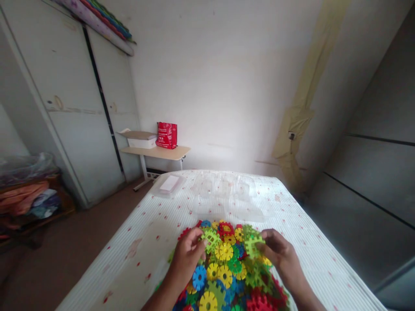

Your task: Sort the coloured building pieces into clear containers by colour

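A pile of interlocking plastic gear pieces [227, 272] in yellow, green, blue and red lies on the white striped bed cover [136, 242]. My left hand [186, 255] is closed on a light green gear piece [210, 238] at the pile's upper left. Over the pile's upper right, my right hand [280, 252] pinches another light green gear piece [252, 246]. The two pieces are held apart, a short gap between them, just above the heap.
Clear plastic trays [223, 194] and a clear lidded box [168, 185] sit at the bed's far end. A small table [155, 152] with a red bag [167, 134] and a white box stands by the wall. Wardrobe doors at left; clothes heaped on a shelf.
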A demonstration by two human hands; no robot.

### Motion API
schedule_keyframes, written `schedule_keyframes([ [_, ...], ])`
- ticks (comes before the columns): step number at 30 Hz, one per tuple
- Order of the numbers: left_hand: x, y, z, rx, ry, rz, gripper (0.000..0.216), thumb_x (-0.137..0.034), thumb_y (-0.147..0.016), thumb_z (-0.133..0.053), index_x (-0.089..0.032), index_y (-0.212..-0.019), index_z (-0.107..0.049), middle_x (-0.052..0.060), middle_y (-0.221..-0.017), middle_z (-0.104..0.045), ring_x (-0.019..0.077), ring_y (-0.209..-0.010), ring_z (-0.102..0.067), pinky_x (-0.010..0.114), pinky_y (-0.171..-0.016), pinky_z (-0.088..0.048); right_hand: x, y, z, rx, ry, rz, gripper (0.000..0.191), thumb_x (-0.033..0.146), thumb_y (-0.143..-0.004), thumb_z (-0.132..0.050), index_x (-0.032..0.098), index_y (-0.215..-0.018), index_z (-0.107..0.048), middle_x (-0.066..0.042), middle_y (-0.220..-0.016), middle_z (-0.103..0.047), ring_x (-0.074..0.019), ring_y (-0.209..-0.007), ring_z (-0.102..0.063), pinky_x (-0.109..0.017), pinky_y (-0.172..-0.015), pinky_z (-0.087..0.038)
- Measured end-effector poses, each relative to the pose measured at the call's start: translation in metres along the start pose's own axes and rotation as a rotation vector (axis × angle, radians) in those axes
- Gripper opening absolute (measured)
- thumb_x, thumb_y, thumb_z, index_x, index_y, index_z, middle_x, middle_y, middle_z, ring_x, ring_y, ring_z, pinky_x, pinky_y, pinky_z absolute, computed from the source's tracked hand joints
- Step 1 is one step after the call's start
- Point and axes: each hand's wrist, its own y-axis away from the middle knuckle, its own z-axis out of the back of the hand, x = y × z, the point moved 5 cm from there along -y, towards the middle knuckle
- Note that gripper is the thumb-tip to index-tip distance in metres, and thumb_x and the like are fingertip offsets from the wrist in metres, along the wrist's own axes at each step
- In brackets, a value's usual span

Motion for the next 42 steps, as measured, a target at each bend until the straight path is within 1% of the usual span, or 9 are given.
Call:
schedule_keyframes([
  [4, 0.008, -0.003, -0.014, 0.044, 0.078, 0.085, 0.031, -0.043, -0.077, -0.051, -0.016, -0.094, -0.050, -0.007, -0.052, -0.050, 0.0093, -0.042, -0.050, 0.018, -0.040, -0.032, 0.022, 0.003, -0.035, 0.131, 0.019, 0.068, 0.022, 0.038, -0.069, -0.066, 0.020, -0.077, -0.056, 0.002, -0.068, -0.049, -0.0123, -0.062, -0.045, -0.022, -0.054, -0.039],
  [9, 0.007, 0.007, -0.021, 0.134, 0.208, 0.144, 0.055, -0.046, -0.075, -0.054, -0.011, -0.116, -0.043, -0.002, -0.061, -0.058, 0.0137, -0.054, -0.058, 0.024, -0.051, -0.043, 0.015, 0.007, -0.065, 0.187, -0.053, 0.089, 0.021, 0.037, -0.071, -0.064, 0.021, -0.079, -0.054, 0.004, -0.063, -0.046, -0.0111, -0.058, -0.043, -0.022, -0.053, -0.037],
  [12, 0.006, 0.012, -0.021, 0.178, 0.251, 0.170, 0.058, -0.046, -0.075, -0.053, -0.011, -0.120, -0.042, 0.000, -0.062, -0.060, 0.0157, -0.061, -0.060, 0.027, -0.060, -0.046, 0.003, 0.007, -0.068, 0.149, -0.065, 0.074, 0.023, 0.038, -0.072, -0.063, 0.020, -0.082, -0.053, 0.004, -0.064, -0.047, -0.0110, -0.058, -0.042, -0.022, -0.052, -0.036],
  [16, 0.006, 0.012, -0.025, 0.190, 0.252, 0.145, 0.067, -0.051, -0.065, -0.063, -0.015, -0.118, -0.045, 0.004, -0.081, -0.063, 0.0154, -0.065, -0.061, 0.024, -0.056, -0.046, -0.004, 0.008, -0.067, 0.110, -0.103, 0.055, 0.025, 0.039, -0.071, -0.065, 0.020, -0.083, -0.055, 0.004, -0.065, -0.048, -0.0111, -0.058, -0.043, -0.022, -0.051, -0.037],
  [23, 0.007, 0.015, -0.030, 0.135, 0.085, 0.108, 0.055, -0.037, -0.068, -0.063, -0.016, -0.117, -0.048, 0.003, -0.084, -0.063, 0.0148, -0.067, -0.059, 0.022, -0.056, -0.047, 0.010, 0.016, -0.080, 0.170, -0.114, 0.064, 0.025, 0.042, -0.071, -0.064, 0.020, -0.080, -0.056, 0.002, -0.066, -0.054, -0.0128, -0.059, -0.050, -0.022, -0.053, -0.042],
  [27, -0.014, 0.000, -0.011, 0.089, -0.072, -0.023, 0.039, -0.032, -0.074, -0.057, -0.015, -0.109, -0.053, 0.001, -0.080, -0.063, 0.0151, -0.071, -0.059, 0.022, -0.062, -0.046, 0.022, 0.010, -0.053, 0.086, -0.050, 0.061, 0.026, 0.044, -0.075, -0.059, 0.020, -0.084, -0.059, -0.002, -0.072, -0.060, -0.0164, -0.066, -0.057, -0.025, -0.059, -0.047],
  [33, -0.047, -0.077, 0.024, -0.118, -0.652, -0.133, 0.025, -0.028, -0.076, -0.059, -0.021, -0.100, -0.057, -0.001, -0.079, -0.063, 0.0145, -0.072, -0.058, 0.022, -0.065, -0.042, -0.001, -0.003, 0.029, -0.327, 0.056, -0.033, 0.034, 0.051, -0.072, -0.057, 0.018, -0.080, -0.061, -0.005, -0.073, -0.065, -0.0196, -0.064, -0.062, -0.030, -0.061, -0.050],
  [37, -0.048, -0.117, 0.021, -0.119, -0.700, -0.120, 0.026, -0.030, -0.081, -0.057, -0.019, -0.105, -0.056, 0.005, -0.100, -0.061, 0.0170, -0.086, -0.058, 0.031, -0.075, -0.046, -0.027, -0.008, 0.040, -0.287, 0.177, -0.060, 0.031, 0.047, -0.069, -0.060, 0.018, -0.079, -0.063, -0.004, -0.072, -0.067, -0.0188, -0.062, -0.060, -0.028, -0.057, -0.048],
  [42, -0.041, -0.124, 0.010, -0.067, -0.718, -0.131, 0.032, -0.032, -0.086, -0.053, -0.015, -0.113, -0.052, 0.006, -0.113, -0.055, 0.0208, -0.096, -0.057, 0.039, -0.080, -0.049, -0.033, -0.011, 0.033, -0.191, 0.315, -0.005, 0.023, 0.040, -0.072, -0.059, 0.018, -0.076, -0.065, -0.002, -0.068, -0.066, -0.0178, -0.062, -0.059, -0.026, -0.056, -0.045],
])
